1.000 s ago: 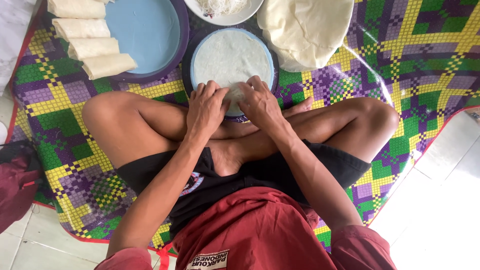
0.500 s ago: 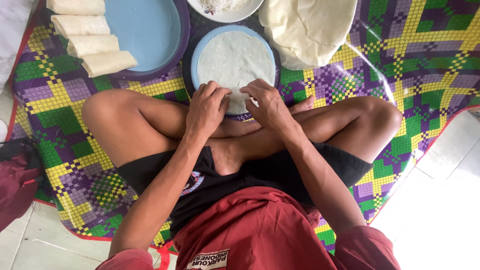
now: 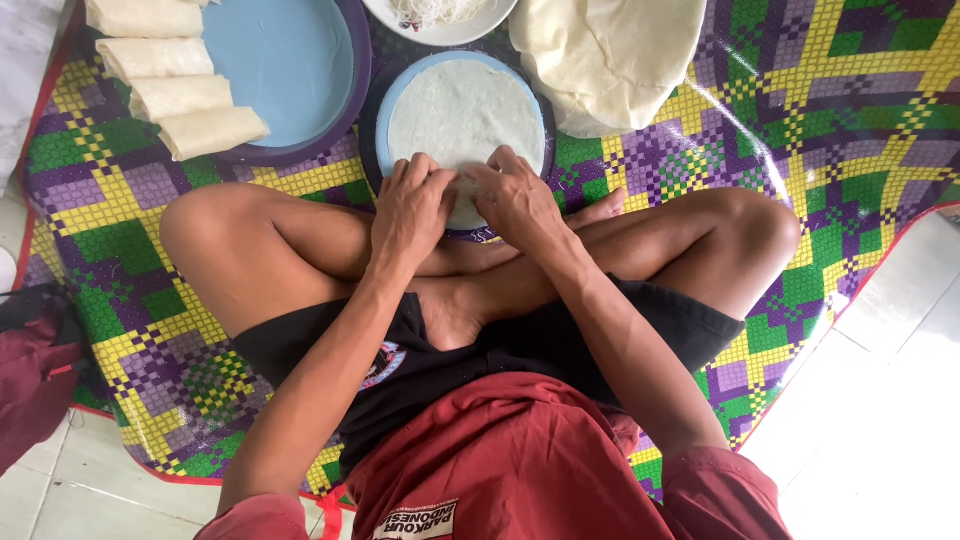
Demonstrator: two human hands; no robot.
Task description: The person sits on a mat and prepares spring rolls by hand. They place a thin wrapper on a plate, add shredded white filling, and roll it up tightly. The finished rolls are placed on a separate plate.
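A round white wrapper sheet (image 3: 460,105) lies flat on a blue plate (image 3: 384,120) in front of my crossed legs. My left hand (image 3: 410,205) and my right hand (image 3: 515,200) both rest on the sheet's near edge, fingers curled over it and almost touching each other. What lies under the fingers is hidden. A stack of loose wrapper sheets (image 3: 610,55) sits to the right of the plate.
A larger blue tray (image 3: 285,60) at the back left carries several rolled white wraps (image 3: 180,100) along its left side. A white plate (image 3: 440,30) with pale shreds sits at the top edge. All rest on a chequered mat (image 3: 850,120) over white tiles.
Both hands have shifted slightly along the near edge of the sheet and closed in towards each other. The camera view has dipped a little.
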